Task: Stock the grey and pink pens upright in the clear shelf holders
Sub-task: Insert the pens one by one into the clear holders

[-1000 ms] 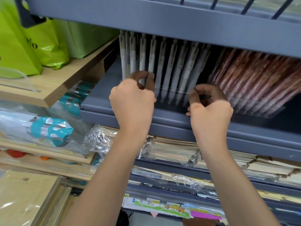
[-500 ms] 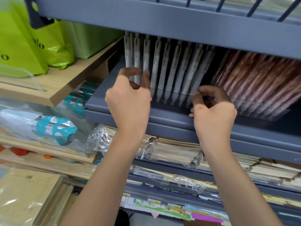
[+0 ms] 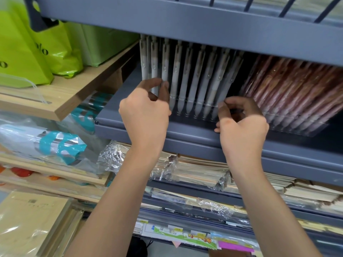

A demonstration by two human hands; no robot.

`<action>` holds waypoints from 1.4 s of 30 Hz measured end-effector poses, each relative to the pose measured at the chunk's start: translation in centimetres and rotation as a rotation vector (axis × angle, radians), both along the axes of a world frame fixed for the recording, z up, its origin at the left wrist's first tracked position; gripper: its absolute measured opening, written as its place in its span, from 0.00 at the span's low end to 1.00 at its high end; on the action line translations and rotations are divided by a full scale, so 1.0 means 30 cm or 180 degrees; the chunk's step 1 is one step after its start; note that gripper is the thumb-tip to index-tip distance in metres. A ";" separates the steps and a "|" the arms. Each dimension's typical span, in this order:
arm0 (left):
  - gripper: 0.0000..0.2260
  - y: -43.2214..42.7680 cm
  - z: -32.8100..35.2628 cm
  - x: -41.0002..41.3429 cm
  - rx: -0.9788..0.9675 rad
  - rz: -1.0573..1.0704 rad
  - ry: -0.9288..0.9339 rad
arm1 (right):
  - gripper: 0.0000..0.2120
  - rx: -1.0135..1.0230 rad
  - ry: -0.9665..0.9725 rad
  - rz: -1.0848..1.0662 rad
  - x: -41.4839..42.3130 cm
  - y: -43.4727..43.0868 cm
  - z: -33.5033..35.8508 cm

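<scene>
Several grey pens [image 3: 187, 75] stand upright in a clear holder [image 3: 196, 108] on the blue-grey shelf [image 3: 185, 134]. To their right, pink pens [image 3: 289, 89] lean in a second clear holder [image 3: 306, 127]. My left hand [image 3: 146, 112] pinches the lower part of the leftmost grey pens between thumb and fingers. At the right end of the grey row, my right hand [image 3: 243, 127] has its fingers curled on the front wall of the grey pens' holder, and what they hold is hidden.
The shelf above [image 3: 204, 21] hangs low over the pen tops. Green bags [image 3: 27, 51] sit on a wooden shelf [image 3: 61, 93] to the left. Wrapped notebooks [image 3: 194, 169] fill the shelf below, and teal-patterned packets [image 3: 55, 145] lie lower left.
My left hand moved a little left along the grey row and closed on the leftmost pens. The right hand stayed at the holder's front.
</scene>
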State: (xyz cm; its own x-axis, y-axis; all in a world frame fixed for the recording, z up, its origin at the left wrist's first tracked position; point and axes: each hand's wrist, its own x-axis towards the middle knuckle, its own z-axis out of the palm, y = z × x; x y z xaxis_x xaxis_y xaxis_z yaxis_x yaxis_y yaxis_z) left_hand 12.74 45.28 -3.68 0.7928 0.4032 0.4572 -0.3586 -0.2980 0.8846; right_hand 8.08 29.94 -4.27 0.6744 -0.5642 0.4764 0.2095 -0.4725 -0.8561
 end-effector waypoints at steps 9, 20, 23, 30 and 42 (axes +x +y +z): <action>0.02 0.023 0.004 -0.014 -0.0202 -0.0001 -0.0220 | 0.05 -0.0042 -0.0029 -0.0001 0.000 -0.001 0.001; 0.08 0.057 -0.012 0.027 -0.0042 -0.0003 -0.0113 | 0.04 0.0016 -0.0053 -0.0002 0.006 -0.003 -0.001; 0.10 0.061 -0.018 0.035 -0.0061 0.0001 -0.0083 | 0.06 0.0090 -0.0051 -0.0015 0.004 0.003 0.003; 0.10 0.060 -0.019 0.029 -0.0037 -0.0012 -0.0042 | 0.10 -0.0041 0.0034 -0.0022 0.003 0.000 0.003; 0.05 0.064 -0.019 0.025 0.0024 0.0007 -0.0156 | 0.08 0.0014 0.0037 -0.0056 0.002 0.003 0.003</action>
State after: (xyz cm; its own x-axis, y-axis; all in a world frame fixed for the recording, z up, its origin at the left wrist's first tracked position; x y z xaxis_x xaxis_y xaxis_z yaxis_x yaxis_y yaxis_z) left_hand 13.48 47.20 -4.26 0.7685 0.4012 0.4984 -0.4007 -0.3055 0.8638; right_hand 8.15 30.05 -4.19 0.6699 -0.5779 0.4661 0.1912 -0.4724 -0.8604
